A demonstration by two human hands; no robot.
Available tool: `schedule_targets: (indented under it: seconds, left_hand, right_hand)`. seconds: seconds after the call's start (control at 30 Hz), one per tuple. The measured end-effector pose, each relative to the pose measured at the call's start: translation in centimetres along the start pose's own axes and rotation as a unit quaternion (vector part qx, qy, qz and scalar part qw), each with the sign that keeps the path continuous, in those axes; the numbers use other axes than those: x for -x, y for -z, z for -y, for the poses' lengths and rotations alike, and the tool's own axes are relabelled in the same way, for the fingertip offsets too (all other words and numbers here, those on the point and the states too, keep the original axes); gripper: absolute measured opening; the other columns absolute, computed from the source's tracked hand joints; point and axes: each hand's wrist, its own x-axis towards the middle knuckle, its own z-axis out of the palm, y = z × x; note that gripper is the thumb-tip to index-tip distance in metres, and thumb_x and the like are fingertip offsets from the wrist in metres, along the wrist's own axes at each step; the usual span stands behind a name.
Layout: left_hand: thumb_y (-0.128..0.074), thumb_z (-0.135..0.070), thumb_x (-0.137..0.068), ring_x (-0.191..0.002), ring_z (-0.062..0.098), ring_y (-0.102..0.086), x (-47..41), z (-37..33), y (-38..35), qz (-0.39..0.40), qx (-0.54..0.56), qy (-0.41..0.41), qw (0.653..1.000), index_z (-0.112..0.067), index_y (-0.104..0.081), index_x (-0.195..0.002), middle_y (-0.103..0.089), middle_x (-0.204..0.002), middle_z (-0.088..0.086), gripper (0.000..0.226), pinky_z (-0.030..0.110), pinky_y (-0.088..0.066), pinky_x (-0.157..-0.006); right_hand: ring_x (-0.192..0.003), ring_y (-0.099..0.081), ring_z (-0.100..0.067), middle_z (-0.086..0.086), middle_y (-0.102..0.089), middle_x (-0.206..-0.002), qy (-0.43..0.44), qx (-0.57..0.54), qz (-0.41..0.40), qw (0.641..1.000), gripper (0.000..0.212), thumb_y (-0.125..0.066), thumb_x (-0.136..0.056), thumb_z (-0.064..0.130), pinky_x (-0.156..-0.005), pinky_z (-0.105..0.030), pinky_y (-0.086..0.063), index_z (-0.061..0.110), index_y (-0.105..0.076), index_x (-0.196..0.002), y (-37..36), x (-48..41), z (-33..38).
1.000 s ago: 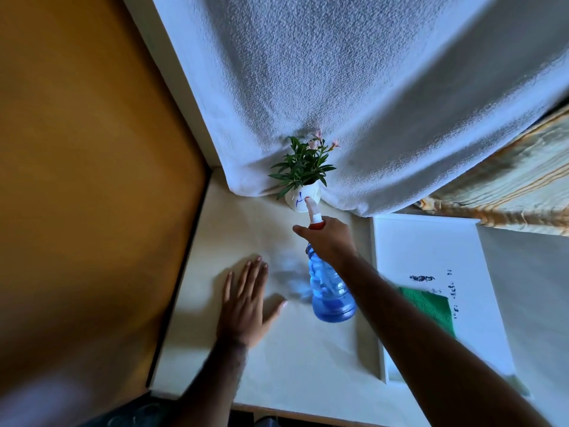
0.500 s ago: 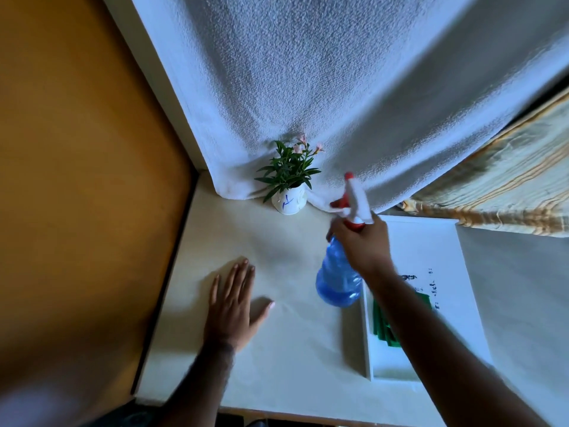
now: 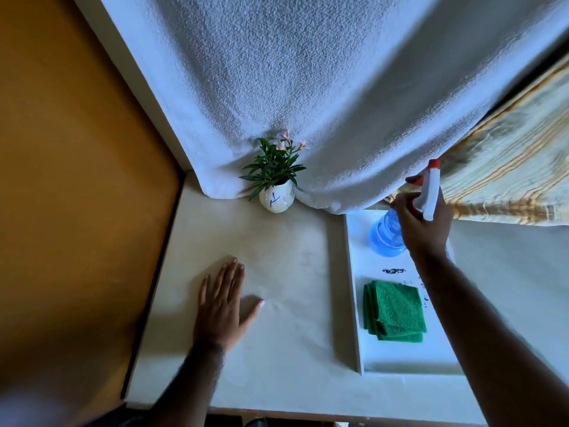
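Since the earlier frames, the spray bottle [image 3: 386, 238] was carried rightward, away from the potted plant [image 3: 277, 177] and over to the far end of the white tray [image 3: 354, 303].

Head view: the bottle was gripped by the right hand [image 3: 423, 223], fingers wrapped round its neck just under the red-and-white trigger head. Whether the trigger was being squeezed could not be told. The blue body was seen over the tray's far end; whether its base touched the tray could not be told. The placement was judged a return to storage, since the folded green cloth [image 3: 395, 309] was kept in the same tray, nearer the person. The left hand [image 3: 220, 306] was laid flat on the table [image 3: 292, 272], fingers straight, holding nothing, probably as a brace for the reach. The plant was noted against the hanging white towel [image 3: 308, 87], well apart from the bottle.
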Motion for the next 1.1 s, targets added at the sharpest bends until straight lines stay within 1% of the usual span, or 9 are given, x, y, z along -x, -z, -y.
schedule_targets:
  seconds: [0.13,0.27,0.4,0.5,0.57,0.7,0.83,0.93,1.1]
  left_hand:
    - [-0.046,-0.069,-0.096,-0.154,0.023,-0.04,0.0,0.1,0.1,0.0,0.0,-0.005,1.0,-0.013,-0.04,-0.16,-0.038,-0.17,0.007,0.086,0.056,-0.037,-0.122]
    - [-0.046,-0.069,-0.095,-0.155,0.022,-0.039,0.0,0.1,0.2,0.007,0.015,0.001,1.0,-0.013,-0.04,-0.16,-0.038,-0.169,0.006,0.086,0.058,-0.038,-0.122]
    - [-0.048,-0.068,-0.094,-0.154,0.023,-0.04,0.0,0.1,0.2,0.006,0.019,-0.001,1.0,-0.013,-0.042,-0.159,-0.039,-0.169,0.007,0.086,0.059,-0.039,-0.121]
    - [-0.049,-0.068,-0.093,-0.155,0.023,-0.038,0.0,0.1,0.1,0.012,0.024,0.001,1.0,-0.013,-0.04,-0.16,-0.037,-0.17,0.007,0.086,0.059,-0.038,-0.122]
    - [-0.048,-0.068,-0.093,-0.157,0.024,-0.036,0.0,0.1,0.1,0.017,0.028,0.003,0.999,-0.014,-0.039,-0.16,-0.037,-0.171,0.007,0.087,0.059,-0.036,-0.123]
    - [-0.05,-0.068,-0.093,-0.156,0.023,-0.037,0.0,0.1,0.1,0.008,0.031,0.003,0.999,-0.014,-0.039,-0.16,-0.038,-0.17,0.007,0.087,0.058,-0.035,-0.124]
    - [-0.051,-0.068,-0.093,-0.155,0.023,-0.038,0.1,0.1,-0.1,-0.001,0.026,0.001,1.0,-0.014,-0.039,-0.16,-0.039,-0.169,0.007,0.087,0.058,-0.036,-0.124]
    - [-0.049,-0.068,-0.094,-0.155,0.022,-0.038,0.0,0.0,-0.1,-0.007,0.021,-0.001,1.0,-0.014,-0.04,-0.16,-0.04,-0.169,0.007,0.086,0.058,-0.035,-0.124]
    - [-0.05,-0.068,-0.094,-0.155,0.022,-0.039,0.2,0.0,0.0,-0.008,0.016,-0.002,1.0,-0.014,-0.04,-0.16,-0.04,-0.169,0.008,0.086,0.058,-0.036,-0.124]
  right_hand:
    - [-0.068,-0.066,0.003,0.01,-0.074,-0.079,-0.042,-0.004,0.007,0.999,0.026,-0.071,-0.082,0.029,-0.063,-0.03,-0.057,0.02,-0.07,-0.107,-0.5,0.5,-1.7]
    - [-0.068,-0.066,0.005,0.021,-0.072,-0.072,-0.047,-0.023,0.036,0.998,0.033,-0.076,-0.081,0.035,-0.072,-0.029,-0.058,0.028,-0.068,-0.112,-0.5,0.8,-1.2]
    - [-0.086,-0.071,-0.001,0.019,-0.075,-0.091,-0.071,-0.047,0.097,0.992,0.06,-0.089,-0.072,0.051,-0.085,-0.028,-0.058,0.029,-0.065,-0.122,0.8,1.5,-0.3]
    - [-0.103,-0.063,-0.008,0.021,-0.062,-0.107,-0.021,-0.052,0.07,0.996,0.066,-0.091,-0.07,0.044,-0.097,-0.036,-0.052,0.034,-0.052,-0.122,2.4,4.4,-0.6]
    - [-0.104,-0.058,-0.019,0.003,-0.056,-0.113,0.001,0.011,0.043,0.999,0.071,-0.086,-0.069,0.054,-0.095,-0.041,-0.05,0.023,-0.048,-0.12,4.1,7.7,-2.0]
    - [-0.112,-0.055,-0.018,-0.001,-0.055,-0.121,0.119,0.155,0.237,0.952,0.086,-0.074,-0.071,0.077,-0.099,-0.029,-0.046,0.011,-0.055,-0.122,7.9,14.0,-5.6]
    - [-0.151,-0.034,-0.025,-0.009,-0.04,-0.161,0.218,0.235,0.374,0.87,0.087,-0.08,-0.08,0.048,-0.117,-0.049,-0.039,0.005,-0.048,-0.149,9.5,16.0,-8.4]
    - [-0.153,-0.029,-0.027,-0.01,-0.035,-0.164,0.22,0.27,0.397,0.849,0.087,-0.08,-0.077,0.017,-0.115,-0.053,-0.041,0.006,-0.042,-0.154,9.7,15.4,-8.8]
    - [-0.141,-0.047,-0.037,-0.013,-0.044,-0.154,0.233,0.29,0.363,0.854,0.083,-0.078,-0.068,-0.021,-0.106,-0.056,-0.05,-0.001,-0.052,-0.145,9.2,15.3,-7.3]
